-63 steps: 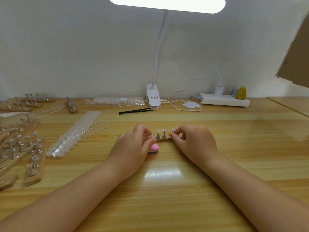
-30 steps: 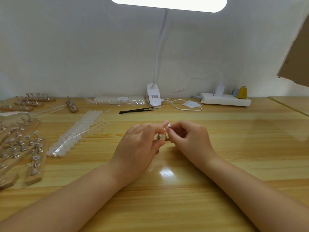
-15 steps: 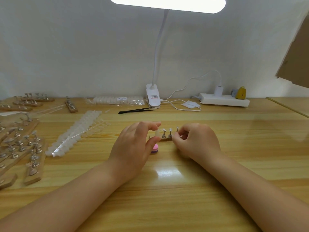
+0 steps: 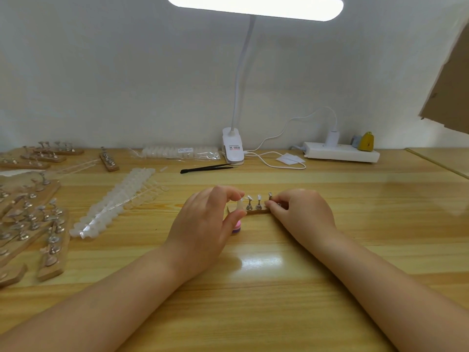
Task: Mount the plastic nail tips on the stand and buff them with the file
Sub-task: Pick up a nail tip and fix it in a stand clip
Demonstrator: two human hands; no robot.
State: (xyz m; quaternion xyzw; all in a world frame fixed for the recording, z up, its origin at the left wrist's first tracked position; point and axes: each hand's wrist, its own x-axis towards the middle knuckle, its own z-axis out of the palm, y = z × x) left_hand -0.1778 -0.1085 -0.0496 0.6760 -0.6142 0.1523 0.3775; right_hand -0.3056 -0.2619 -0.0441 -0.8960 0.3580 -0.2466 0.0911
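You're at a nail-craft workbench. Wooden nail-tip stands [image 4: 53, 250] and strips of plastic tips [image 4: 114, 201] crowd your desk [image 4: 279, 288] under a clip-on lamp [image 4: 233, 148].

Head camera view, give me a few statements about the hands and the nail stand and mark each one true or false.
1. The left hand pinches a nail tip at the left end of the stand. True.
2. The right hand is lifted clear of the stand. False: its fingers hold the stand's right end.
3. The black tweezers lie beyond the hands, near the lamp clip. True.
4. The pink file block lies at the far right by the power strip. False: it lies on the table just under the left hand's thumb.
5. More wooden stands lie at the left of the table. True.
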